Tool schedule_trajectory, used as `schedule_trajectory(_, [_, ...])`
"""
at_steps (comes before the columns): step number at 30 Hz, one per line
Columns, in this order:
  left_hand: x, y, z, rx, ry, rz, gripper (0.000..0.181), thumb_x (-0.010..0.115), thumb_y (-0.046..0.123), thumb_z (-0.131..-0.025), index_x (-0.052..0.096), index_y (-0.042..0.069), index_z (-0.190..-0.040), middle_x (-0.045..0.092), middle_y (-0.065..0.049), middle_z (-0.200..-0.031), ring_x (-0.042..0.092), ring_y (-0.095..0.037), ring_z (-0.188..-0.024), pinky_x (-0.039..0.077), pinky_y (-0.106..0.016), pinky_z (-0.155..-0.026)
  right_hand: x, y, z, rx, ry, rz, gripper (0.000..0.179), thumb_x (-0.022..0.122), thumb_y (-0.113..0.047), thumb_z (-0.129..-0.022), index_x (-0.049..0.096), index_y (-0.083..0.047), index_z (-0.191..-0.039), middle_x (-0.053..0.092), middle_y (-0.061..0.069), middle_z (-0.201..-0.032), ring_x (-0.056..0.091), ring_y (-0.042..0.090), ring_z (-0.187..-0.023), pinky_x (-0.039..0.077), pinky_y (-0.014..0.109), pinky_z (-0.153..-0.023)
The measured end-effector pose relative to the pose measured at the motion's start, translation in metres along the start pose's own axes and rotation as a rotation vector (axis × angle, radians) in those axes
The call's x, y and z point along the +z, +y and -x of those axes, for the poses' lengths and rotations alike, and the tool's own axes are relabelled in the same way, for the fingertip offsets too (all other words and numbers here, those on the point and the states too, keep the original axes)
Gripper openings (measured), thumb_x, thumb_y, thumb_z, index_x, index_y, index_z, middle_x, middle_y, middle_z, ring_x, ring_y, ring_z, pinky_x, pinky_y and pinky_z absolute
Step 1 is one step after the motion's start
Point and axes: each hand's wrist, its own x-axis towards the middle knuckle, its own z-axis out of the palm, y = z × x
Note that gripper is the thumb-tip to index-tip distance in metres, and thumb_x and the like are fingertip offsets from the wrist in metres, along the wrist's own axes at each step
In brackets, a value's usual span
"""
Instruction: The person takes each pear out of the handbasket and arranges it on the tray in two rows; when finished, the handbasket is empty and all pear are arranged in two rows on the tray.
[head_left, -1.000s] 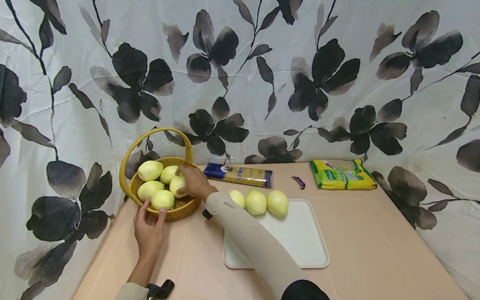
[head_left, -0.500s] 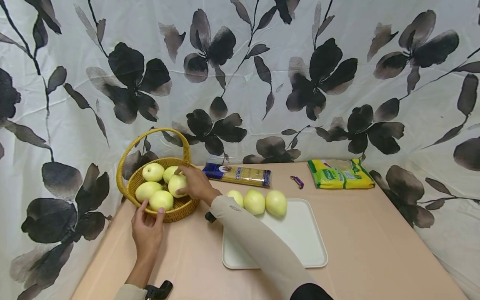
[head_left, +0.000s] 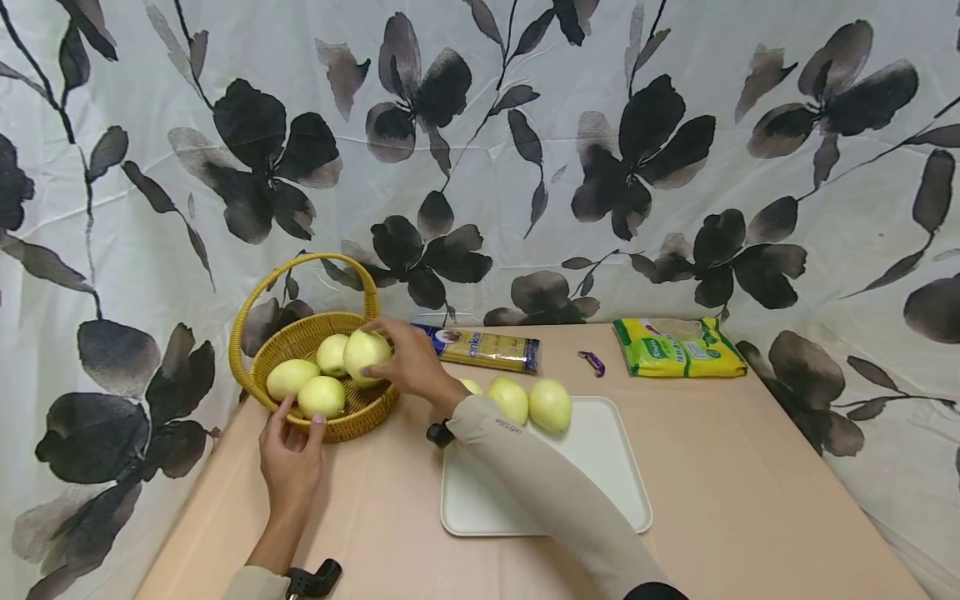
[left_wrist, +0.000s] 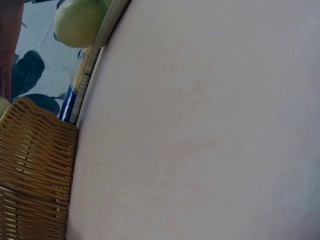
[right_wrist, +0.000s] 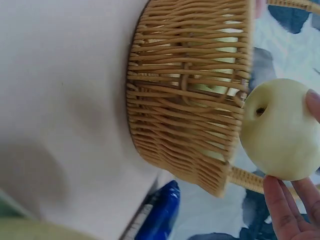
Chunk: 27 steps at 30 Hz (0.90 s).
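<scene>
A woven basket (head_left: 352,427) with an arched handle stands at the left, several pale yellow-green pears (head_left: 292,380) inside it. My right hand (head_left: 416,358) holds one pear (head_left: 367,357) over the basket's right side, thumb and fingertips around it. In the right wrist view that held pear (right_wrist: 280,131) is at the rim's height, its stem hollow showing. My left hand (head_left: 292,471) touches the basket's front rim with spread thumb and fingers. On a white tray (head_left: 600,450) sit more pears (head_left: 551,406), one mostly hidden by my right arm.
Behind the tray lies a blue and yellow pasta packet (head_left: 491,348). A small purple wrapped candy (head_left: 592,363) is right of it, then a green and yellow bag (head_left: 681,348). A floral cloth (head_left: 525,167) hangs behind the table (head_left: 735,483).
My right hand has lifted a pear up and right from among the others. The pears in the basket have shifted, and its back left part is now bare. My left hand stays at the rim.
</scene>
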Motion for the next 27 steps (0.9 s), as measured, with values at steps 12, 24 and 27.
schedule_trajectory(12, [-0.001, 0.0, 0.0, -0.004, -0.005, -0.008, 0.064, 0.068, 0.032, -0.104, 0.045, 0.022, -0.163, 0.033, -0.017, -0.166, 0.039, -0.039, -0.153, 0.047, -0.044, -0.123, -0.046, -0.001, 0.035, -0.01, 0.061, -0.201, 0.066, 0.094, -0.019, -0.082, 0.066, -0.023, -0.141, 0.068, 0.001, -0.141, 0.076, 0.016, -0.108, 0.065, 0.026, -0.092])
schedule_trajectory(24, [-0.002, -0.001, 0.0, 0.002, -0.005, -0.007, 0.064, 0.069, 0.032, -0.104, 0.045, 0.022, -0.163, 0.032, -0.019, -0.165, 0.04, -0.04, -0.152, 0.045, -0.004, -0.105, -0.081, 0.013, 0.076, 0.011, 0.112, -0.211, 0.066, 0.095, -0.015, -0.081, 0.066, -0.02, -0.14, 0.069, 0.001, -0.139, 0.072, 0.022, -0.12, 0.063, 0.027, -0.097])
schedule_trajectory(27, [-0.002, -0.001, 0.0, -0.001, -0.005, -0.01, 0.064, 0.069, 0.032, -0.104, 0.045, 0.022, -0.163, 0.033, -0.018, -0.165, 0.04, -0.039, -0.152, 0.047, -0.008, -0.109, -0.089, 0.018, 0.087, 0.016, 0.129, -0.224, 0.067, 0.096, -0.014, -0.08, 0.066, -0.019, -0.139, 0.068, 0.002, -0.139, 0.071, 0.023, -0.122, 0.064, 0.028, -0.098])
